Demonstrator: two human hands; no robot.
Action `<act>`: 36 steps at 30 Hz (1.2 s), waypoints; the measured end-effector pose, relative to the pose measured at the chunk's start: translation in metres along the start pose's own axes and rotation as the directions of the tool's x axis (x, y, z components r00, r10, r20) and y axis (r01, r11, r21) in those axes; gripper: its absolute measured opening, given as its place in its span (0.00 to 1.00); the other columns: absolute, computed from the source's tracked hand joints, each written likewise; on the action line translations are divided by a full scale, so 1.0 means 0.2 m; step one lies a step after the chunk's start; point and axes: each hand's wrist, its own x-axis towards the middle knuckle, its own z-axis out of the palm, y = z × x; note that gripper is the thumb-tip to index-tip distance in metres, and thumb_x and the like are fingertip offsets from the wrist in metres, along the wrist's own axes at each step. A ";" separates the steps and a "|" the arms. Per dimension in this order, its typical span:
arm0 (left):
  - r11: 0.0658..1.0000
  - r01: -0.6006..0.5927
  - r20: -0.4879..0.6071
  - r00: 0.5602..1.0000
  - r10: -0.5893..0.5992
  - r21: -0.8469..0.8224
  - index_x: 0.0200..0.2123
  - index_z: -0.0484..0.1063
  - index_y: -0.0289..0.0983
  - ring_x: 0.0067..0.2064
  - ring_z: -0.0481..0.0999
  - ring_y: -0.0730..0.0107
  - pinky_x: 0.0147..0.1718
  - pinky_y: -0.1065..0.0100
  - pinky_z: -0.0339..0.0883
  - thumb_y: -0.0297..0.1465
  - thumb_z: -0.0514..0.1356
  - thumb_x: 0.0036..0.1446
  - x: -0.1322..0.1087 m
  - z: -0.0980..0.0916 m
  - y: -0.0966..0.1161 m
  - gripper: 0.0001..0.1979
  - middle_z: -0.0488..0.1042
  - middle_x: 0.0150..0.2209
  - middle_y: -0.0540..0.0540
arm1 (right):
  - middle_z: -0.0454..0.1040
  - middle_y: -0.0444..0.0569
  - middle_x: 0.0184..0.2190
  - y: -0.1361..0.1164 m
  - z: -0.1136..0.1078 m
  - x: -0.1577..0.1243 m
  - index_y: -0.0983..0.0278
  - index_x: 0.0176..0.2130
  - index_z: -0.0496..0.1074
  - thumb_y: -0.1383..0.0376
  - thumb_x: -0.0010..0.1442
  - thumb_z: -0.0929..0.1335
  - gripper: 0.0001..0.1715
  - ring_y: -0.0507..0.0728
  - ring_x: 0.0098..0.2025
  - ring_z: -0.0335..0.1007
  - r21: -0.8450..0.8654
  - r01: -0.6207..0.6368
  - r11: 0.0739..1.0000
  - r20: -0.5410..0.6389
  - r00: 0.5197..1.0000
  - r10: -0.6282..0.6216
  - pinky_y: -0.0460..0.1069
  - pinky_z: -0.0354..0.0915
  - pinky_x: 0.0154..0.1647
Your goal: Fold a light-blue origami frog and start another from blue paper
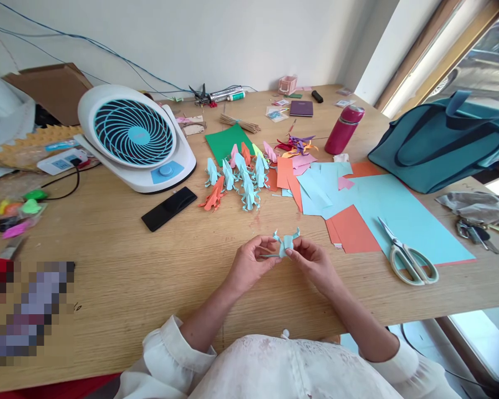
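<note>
Light-blue paper figure (286, 243) sits just above the counter (149, 277), near its front edge, pinched between both hands.

- Left hand (251, 265): thumb and fingertips closed on the figure's left side. A thin blue point sticks out toward the palm.
- Right hand (314, 265): thumb and forefinger closed on the figure's right side and lower edge.
- Handling, judged: folded paper, near weightless, stiff only along its creases. The two small points at the top look thin and likely to bend or tear. The safest hold seems to be the thick layered body in the middle, with a light pinch from both sides. A hard squeeze would flatten the folds.
- Around it: at 12 o'clock, well apart, a cluster of finished figures (241, 177) in blue, orange and pink. At 3 o'clock, scissors (407, 256) lie on a large blue sheet (399, 213), with orange sheets (351, 230) between. At 10 o'clock lies a black phone (169, 208), with a desk fan (135, 136) beyond it.

Hard to make out:
- The figure's underside and back folds are covered by fingers, so its exact shape is unclear.
- A patch at 8 o'clock is pixelated.
- The bag (441, 138) at 2 o'clock is cut off by the frame.
- The small items along the counter's far edge are too small to tell.
</note>
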 end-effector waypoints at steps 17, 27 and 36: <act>0.981 -0.093 -0.086 0.990 0.109 0.173 0.44 0.73 0.35 0.36 0.77 0.72 0.40 0.70 0.70 0.23 0.62 0.51 -0.04 0.03 0.05 0.15 0.77 0.33 0.48 | 0.75 0.46 0.31 0.05 0.00 0.00 0.61 0.34 0.70 0.53 0.48 0.76 0.20 0.56 0.34 0.71 0.018 -0.063 0.998 -0.066 0.996 0.064 0.50 0.65 0.36; 0.996 -0.039 -0.086 0.995 0.046 0.079 0.35 0.74 0.35 0.29 0.72 0.73 0.30 0.72 0.65 0.32 0.64 0.52 -0.02 0.03 0.00 0.08 0.75 0.29 0.49 | 0.79 0.49 0.31 0.02 0.00 0.00 0.63 0.34 0.77 0.51 0.44 0.77 0.22 0.58 0.34 0.72 -0.011 -0.099 0.995 -0.074 0.992 0.098 0.51 0.65 0.37; 0.920 -0.138 -0.166 0.963 0.210 0.367 0.29 0.76 0.36 0.24 0.67 0.75 0.26 0.72 0.61 0.28 0.62 0.53 -0.03 0.02 0.01 0.03 0.73 0.25 0.50 | 0.76 0.47 0.27 0.03 0.01 0.00 0.63 0.31 0.78 0.50 0.48 0.75 0.19 0.57 0.31 0.69 -0.056 -0.075 0.996 0.000 0.997 0.075 0.51 0.63 0.34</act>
